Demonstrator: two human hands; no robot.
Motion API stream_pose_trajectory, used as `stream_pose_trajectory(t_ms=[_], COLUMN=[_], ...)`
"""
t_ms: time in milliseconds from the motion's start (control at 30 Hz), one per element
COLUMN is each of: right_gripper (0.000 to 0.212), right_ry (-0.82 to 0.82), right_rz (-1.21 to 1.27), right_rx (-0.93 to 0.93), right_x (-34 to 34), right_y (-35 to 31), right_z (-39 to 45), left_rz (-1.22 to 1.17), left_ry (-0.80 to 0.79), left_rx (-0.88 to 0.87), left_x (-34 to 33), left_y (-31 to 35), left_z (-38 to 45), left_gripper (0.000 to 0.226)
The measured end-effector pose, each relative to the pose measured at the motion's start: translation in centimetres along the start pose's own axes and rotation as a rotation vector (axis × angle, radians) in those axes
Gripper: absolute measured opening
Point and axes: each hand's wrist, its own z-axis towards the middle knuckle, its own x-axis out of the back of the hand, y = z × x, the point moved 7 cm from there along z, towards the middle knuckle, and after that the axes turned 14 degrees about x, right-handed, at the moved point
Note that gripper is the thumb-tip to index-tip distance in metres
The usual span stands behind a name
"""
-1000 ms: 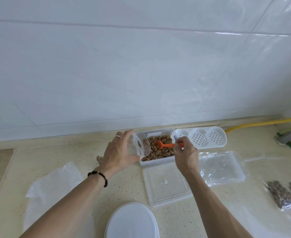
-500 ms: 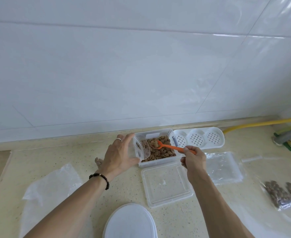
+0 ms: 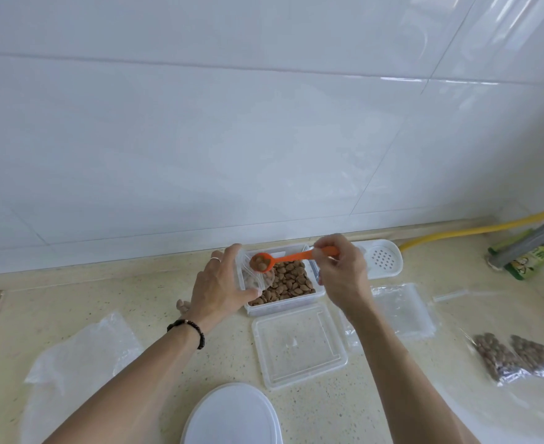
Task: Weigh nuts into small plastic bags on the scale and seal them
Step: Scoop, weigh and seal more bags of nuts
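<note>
Over the nut box point(image 3: 285, 301), right fingers point(image 3: 326, 251) pinch the loaded spoon point(image 3: 291, 259); left fingers point(image 3: 224, 267) grip the bag point(image 3: 257, 278).

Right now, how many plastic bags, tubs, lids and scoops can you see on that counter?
Bags with nuts: 3, one in the left hand, two at right
Tub of nuts: 1
Clear lid: 1
Orange scoop: 1
Total: 6
</note>
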Motion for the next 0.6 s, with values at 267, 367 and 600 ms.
stream_pose_trajectory(t_ms=[267, 367, 600], right_gripper=[0.011, 0.012, 0.017], right_ry=[-0.186, -0.111, 0.171], right_rz=[-0.189, -0.108, -0.147], right_rx=[0.296, 0.235, 0.023], right_x=[-1.9, -1.0, 1.4], right_y=[-2.9, -2.4, 2.4], right_z=[-0.6, -0.2, -0.1], left_rz=[-0.002, -0.016, -0.023], left_ry=[-0.009, -0.017, 0.001], left_rx=[-0.006, 0.003, 0.012], left_x=[-0.3, -0.4, -0.1], left_y=[0.1, -0.1, -0.7], left_z=[-0.1, 0.0, 0.1], left_gripper=[0.092, 0.094, 0.095])
